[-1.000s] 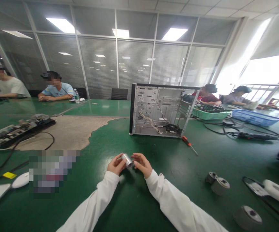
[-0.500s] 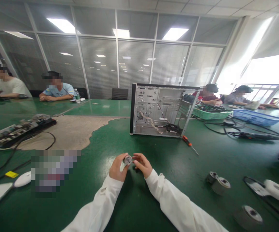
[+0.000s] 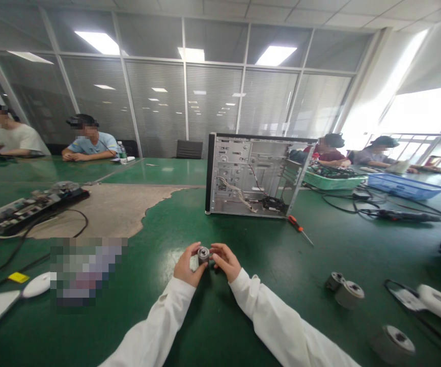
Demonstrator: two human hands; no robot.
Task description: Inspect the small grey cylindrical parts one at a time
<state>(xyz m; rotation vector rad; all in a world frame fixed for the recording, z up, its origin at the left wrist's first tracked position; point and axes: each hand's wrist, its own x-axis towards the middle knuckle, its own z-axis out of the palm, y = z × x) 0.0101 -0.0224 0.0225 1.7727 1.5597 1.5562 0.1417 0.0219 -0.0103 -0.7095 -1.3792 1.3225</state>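
- Gripped between thumb and fingers of the left hand point(image 3: 187, 267), over the glossy green worktop point(image 3: 159, 300): one small metal cylinder point(image 3: 203, 257), smooth-sided, with a round, recessed end tilted up toward the camera.
- Bent and parted just beside that cylinder: fingers of the right hand point(image 3: 227, 262); cannot tell whether touching.
- Farther off: one boxy, open-sided computer case point(image 3: 239, 153) of stamped bare metal.
- Near its lower right corner: one orange-handled screwdriver point(image 3: 299, 228), slim-shafted.
- Off to the right: three more grey cylinders point(image 3: 349, 295), two side by side, one nearer and apart.
- Beyond: two plastic baskets point(image 3: 335, 182), one green, one blue.
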